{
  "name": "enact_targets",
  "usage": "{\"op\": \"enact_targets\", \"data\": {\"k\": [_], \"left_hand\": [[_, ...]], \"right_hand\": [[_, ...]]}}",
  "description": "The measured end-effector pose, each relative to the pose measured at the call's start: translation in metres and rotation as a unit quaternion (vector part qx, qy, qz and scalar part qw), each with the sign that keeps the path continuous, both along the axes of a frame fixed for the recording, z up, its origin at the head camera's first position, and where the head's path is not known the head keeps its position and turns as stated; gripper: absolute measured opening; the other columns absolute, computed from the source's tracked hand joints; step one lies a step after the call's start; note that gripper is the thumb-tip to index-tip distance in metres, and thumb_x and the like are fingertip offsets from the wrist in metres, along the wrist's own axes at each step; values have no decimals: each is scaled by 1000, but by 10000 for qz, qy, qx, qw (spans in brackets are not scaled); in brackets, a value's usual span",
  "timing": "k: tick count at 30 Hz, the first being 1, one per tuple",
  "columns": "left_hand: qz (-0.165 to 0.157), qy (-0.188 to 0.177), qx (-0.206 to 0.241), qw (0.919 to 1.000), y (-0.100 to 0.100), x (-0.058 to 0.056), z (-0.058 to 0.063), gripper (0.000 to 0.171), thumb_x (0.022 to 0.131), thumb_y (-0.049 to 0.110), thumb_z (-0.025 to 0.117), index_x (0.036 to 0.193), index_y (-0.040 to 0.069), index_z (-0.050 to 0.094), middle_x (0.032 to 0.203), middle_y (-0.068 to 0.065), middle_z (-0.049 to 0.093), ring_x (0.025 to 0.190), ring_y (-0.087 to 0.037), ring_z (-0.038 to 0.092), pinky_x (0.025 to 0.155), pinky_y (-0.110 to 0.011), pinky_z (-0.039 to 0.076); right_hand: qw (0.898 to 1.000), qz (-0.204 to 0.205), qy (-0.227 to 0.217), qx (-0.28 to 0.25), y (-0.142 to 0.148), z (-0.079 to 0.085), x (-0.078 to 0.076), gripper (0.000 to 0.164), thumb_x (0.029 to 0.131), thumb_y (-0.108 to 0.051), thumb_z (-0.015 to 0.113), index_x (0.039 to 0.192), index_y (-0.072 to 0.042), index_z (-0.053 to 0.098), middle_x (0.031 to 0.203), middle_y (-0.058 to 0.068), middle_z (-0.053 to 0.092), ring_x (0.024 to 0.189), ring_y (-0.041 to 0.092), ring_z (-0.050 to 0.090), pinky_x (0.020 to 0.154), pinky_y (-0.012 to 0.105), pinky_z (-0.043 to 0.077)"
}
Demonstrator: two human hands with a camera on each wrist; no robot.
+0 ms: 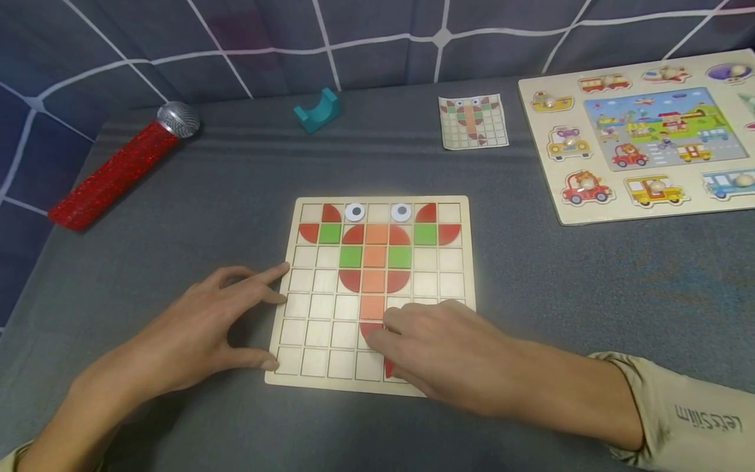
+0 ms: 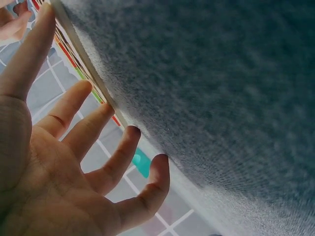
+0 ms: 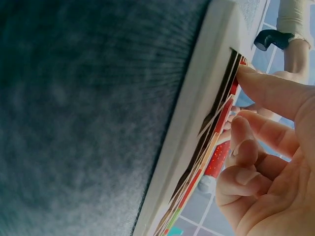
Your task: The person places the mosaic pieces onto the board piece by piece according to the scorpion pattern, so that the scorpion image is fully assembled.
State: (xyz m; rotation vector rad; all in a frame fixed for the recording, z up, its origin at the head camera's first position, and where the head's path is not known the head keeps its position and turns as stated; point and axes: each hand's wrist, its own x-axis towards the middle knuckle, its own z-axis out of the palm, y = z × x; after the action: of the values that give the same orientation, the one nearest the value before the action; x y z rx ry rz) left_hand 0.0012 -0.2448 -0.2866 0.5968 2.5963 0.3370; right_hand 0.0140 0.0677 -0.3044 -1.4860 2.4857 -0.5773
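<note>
A wooden grid board [image 1: 334,387] lies on the grey cloth, with red, green and orange tiles and a pair of eye discs [image 1: 401,212] in its squares. My left hand [image 1: 194,324] rests at the board's left edge, fingers spread, fingertips touching the rim. Over the lower right squares, my right hand [image 1: 442,351] has its fingers curled and its thumb at a red quarter-circle tile [image 1: 388,367], mostly hidden under the hand. In the right wrist view the thumb touches that red tile [image 3: 235,86]. Another red tile [image 1: 369,329] lies by the index finger.
Behind the board lies a paper pattern card [image 1: 474,122]. A wooden knob puzzle [image 1: 569,213] sits at the back right. To the back left are a red glittery microphone [image 1: 126,164] and a teal curved stand [image 1: 318,111]. A dark checked cloth [image 1: 377,39] hangs behind.
</note>
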Motion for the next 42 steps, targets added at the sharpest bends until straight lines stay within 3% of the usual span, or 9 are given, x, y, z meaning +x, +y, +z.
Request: {"op": "enact_targets", "data": {"k": [12, 16, 19, 23, 27, 30, 33, 37, 42], "left_hand": [[-26, 85, 30, 10000, 1, 1, 1, 84, 63, 66, 81, 134, 25, 59, 150, -2, 44, 132, -40, 36, 91, -72, 36], [-71, 160, 83, 9998, 2, 1, 1, 86, 63, 65, 82, 136, 25, 58, 148, -2, 47, 131, -40, 38, 91, -72, 37], [-160, 139, 138, 9997, 0, 1, 1, 87, 66, 62, 82, 140, 26, 54, 146, -2, 48, 131, -39, 38, 91, -72, 37], [-229, 92, 268, 9993, -6, 0, 7, 75, 72, 57, 81, 136, 27, 57, 150, 2, 45, 131, -32, 41, 93, -64, 42], [-195, 639, 389, 9970, -14, -4, 16, 65, 75, 51, 82, 130, 21, 62, 151, 0, 44, 131, -28, 44, 94, -60, 44], [-36, 1174, 368, 9924, -19, -10, 21, 72, 74, 46, 85, 134, 16, 59, 152, -4, 42, 137, -32, 38, 96, -66, 39], [172, 1369, 302, 9900, -24, -17, 24, 83, 72, 43, 87, 142, 12, 52, 156, -6, 35, 143, -36, 27, 99, -71, 31], [283, 1287, 278, 9909, -27, -22, 24, 92, 72, 42, 87, 148, 13, 44, 159, -7, 29, 146, -36, 19, 103, -73, 24], [210, 1190, 277, 9923, -26, -21, 20, 96, 74, 46, 85, 151, 14, 39, 160, -6, 26, 147, -37, 16, 102, -73, 24]], "right_hand": [[9996, -78, -164, 237, 1, 4, -1, 39, 82, -26, 82, 114, -13, 65, 83, -6, 58, 68, 5, 48, 52, 16, 39], [9996, -152, 18, 251, 6, 4, -1, 39, 82, -25, 81, 117, -14, 66, 83, -6, 58, 68, 6, 49, 53, 17, 41], [9989, -367, 198, 199, 15, 6, -3, 34, 83, -25, 80, 112, -16, 67, 81, -7, 56, 67, 5, 47, 51, 17, 40], [9944, -908, 522, 100, 35, 10, -12, 32, 83, -28, 80, 109, -15, 67, 86, -4, 55, 70, 8, 48, 54, 21, 43], [9838, -1516, 961, 32, 62, 14, -29, 48, 88, -33, 73, 128, -9, 63, 122, 13, 59, 104, 27, 58, 85, 44, 51], [9748, -1892, 1178, 51, 83, 17, -43, 61, 94, -39, 65, 143, -6, 51, 152, 20, 37, 135, 40, 39, 107, 58, 32], [9708, -2119, 1125, -74, 95, 16, -49, 67, 95, -42, 62, 148, -6, 43, 161, 16, 22, 144, 40, 24, 114, 57, 21], [9761, -1879, 1050, -297, 88, 13, -38, 74, 89, -46, 69, 147, -8, 44, 161, 15, 22, 144, 38, 23, 114, 57, 22], [9898, -1030, 981, -119, 49, 9, -15, 84, 78, -54, 78, 143, -11, 47, 156, 17, 29, 143, 35, 25, 112, 57, 25]]}}
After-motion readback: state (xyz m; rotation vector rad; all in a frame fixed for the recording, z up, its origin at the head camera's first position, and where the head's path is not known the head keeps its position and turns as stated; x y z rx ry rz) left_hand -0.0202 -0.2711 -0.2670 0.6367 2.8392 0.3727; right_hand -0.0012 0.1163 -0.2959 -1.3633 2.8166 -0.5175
